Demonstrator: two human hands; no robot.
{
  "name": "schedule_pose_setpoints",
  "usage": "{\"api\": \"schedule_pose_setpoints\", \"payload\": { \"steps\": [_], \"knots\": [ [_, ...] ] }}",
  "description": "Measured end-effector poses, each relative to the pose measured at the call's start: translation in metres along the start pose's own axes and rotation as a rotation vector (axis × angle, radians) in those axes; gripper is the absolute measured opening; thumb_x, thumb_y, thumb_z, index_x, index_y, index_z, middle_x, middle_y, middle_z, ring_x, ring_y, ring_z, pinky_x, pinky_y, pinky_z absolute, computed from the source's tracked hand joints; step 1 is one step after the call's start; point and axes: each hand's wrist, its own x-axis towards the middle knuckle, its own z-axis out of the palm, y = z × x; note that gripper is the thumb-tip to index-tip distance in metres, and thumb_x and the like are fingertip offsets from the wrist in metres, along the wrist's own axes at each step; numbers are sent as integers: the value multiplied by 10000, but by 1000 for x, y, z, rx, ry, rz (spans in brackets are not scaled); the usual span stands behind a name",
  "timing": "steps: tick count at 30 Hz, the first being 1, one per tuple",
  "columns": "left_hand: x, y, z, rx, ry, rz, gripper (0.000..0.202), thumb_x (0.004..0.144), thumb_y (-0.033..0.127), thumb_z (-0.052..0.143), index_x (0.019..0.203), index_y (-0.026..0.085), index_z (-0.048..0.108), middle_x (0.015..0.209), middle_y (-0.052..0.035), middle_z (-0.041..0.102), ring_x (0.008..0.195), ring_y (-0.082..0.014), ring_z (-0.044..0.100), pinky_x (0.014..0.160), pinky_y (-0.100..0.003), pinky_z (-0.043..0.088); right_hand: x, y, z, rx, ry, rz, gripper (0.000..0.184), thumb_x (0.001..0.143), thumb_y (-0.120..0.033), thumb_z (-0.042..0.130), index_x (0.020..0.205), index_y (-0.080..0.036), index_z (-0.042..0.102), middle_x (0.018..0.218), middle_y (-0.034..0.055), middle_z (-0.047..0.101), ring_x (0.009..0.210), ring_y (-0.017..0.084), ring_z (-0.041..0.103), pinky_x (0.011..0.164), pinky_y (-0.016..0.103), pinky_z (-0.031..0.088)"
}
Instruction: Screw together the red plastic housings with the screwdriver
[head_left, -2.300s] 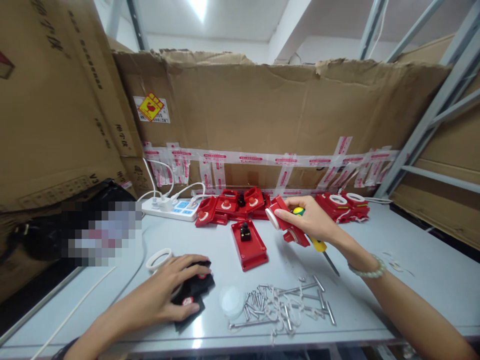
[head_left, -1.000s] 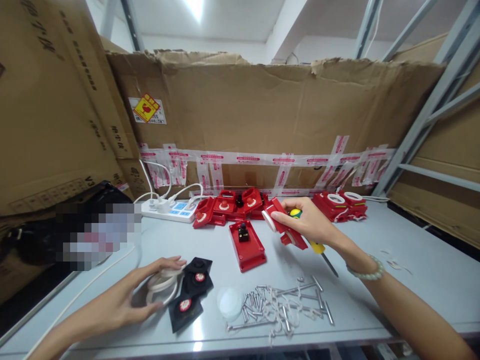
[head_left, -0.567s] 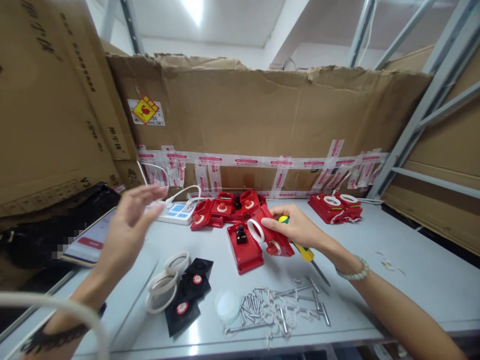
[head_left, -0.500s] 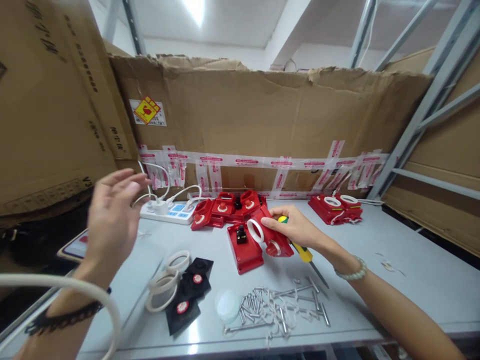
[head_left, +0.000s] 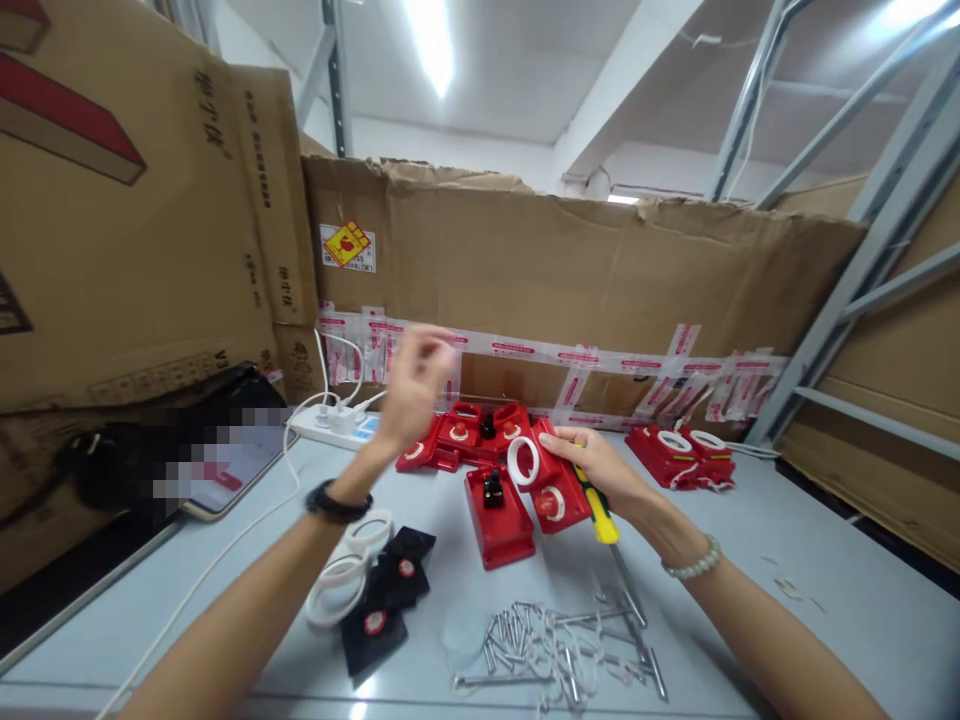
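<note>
My right hand [head_left: 600, 465] is closed on a red plastic cover [head_left: 561, 500], which bears a white ring [head_left: 523, 463] and a red knob. In the same hand is a screwdriver [head_left: 600, 510] with a yellow and green handle, its shaft slanting down to the right. Just left of the cover, a red box base [head_left: 499, 525] with a black switch block [head_left: 493, 490] lies on the table. My left hand [head_left: 420, 385] is raised in the air in front of the cardboard, above several red covers [head_left: 459, 432]. Motion smears its fingers, and I cannot tell whether they hold anything.
Screws [head_left: 517, 635] lie scattered at the front, by a clear round disc [head_left: 463, 637]. White rings [head_left: 337, 590] and black square pieces [head_left: 375, 635] lie left of them. A power strip [head_left: 330, 425], a phone [head_left: 240, 470] and a cable are at left; red boxes [head_left: 679, 460] stand at right.
My left hand has swung right, from beside the power strip to above the red covers. My right hand still holds the cover and screwdriver. The view has shifted, showing more of the phone.
</note>
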Motion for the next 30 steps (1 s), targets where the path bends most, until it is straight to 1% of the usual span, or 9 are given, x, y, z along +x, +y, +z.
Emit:
{"api": "schedule_pose_setpoints", "payload": {
  "steps": [1,2,4,6,10,14,18,25,30],
  "knots": [
    [-5,6,21,21,-5,72,361,894,431,335,1086,155,466,1115,-41,544,976,-171,505,789,-359,392,0,0,3,35,12,-21,317,719,-428,689,851,-143,644,749,22,685,604,101,599,575,214,456],
    [-12,10,38,119,-121,260,322,875,421,415,1034,156,507,1040,-54,564,931,-185,517,803,-375,406,0,-1,7,67,30,-45,306,714,-423,694,836,-148,643,736,12,681,592,95,592,568,208,450],
    [-24,11,60,277,-218,480,302,886,406,446,1038,154,516,1013,-92,564,901,-221,522,774,-387,434,-1,-2,14,116,68,-82,293,706,-422,700,811,-155,637,691,-10,662,559,82,571,547,199,435],
    [-33,7,66,368,-199,573,335,919,429,386,1051,141,496,972,-113,565,834,-235,529,719,-382,448,-4,-3,22,137,89,-95,294,711,-426,694,806,-156,628,670,-16,647,548,80,558,536,200,427],
    [-40,-5,57,439,-100,683,379,953,461,277,1036,136,453,852,-105,567,710,-231,507,625,-352,431,-10,-5,37,158,96,-97,306,738,-432,668,854,-157,603,723,6,645,576,85,552,542,207,425],
    [-44,-7,53,381,-44,721,389,948,489,255,1063,143,392,812,-84,541,645,-206,469,591,-328,412,-15,-7,50,150,79,-144,287,763,-438,642,774,-169,542,655,-24,574,548,68,493,519,197,400],
    [-49,-8,58,239,5,674,363,962,463,198,1089,157,345,810,-59,509,639,-184,460,600,-318,408,-17,-7,57,20,78,-264,304,816,-463,563,746,-174,505,679,-16,547,567,71,454,508,199,383],
    [-57,-6,67,177,64,585,301,968,438,198,1041,190,352,786,-21,482,599,-156,439,581,-292,400,-20,0,59,-188,170,-377,323,873,-456,468,706,-180,450,678,-22,473,627,98,467,582,243,407],
    [-60,4,66,130,87,542,298,963,450,244,1075,193,347,846,-34,500,636,-158,470,595,-297,417,-34,-8,58,-307,200,-423,318,896,-439,430,702,-187,434,676,-23,465,645,109,471,611,263,413]
  ]
}}
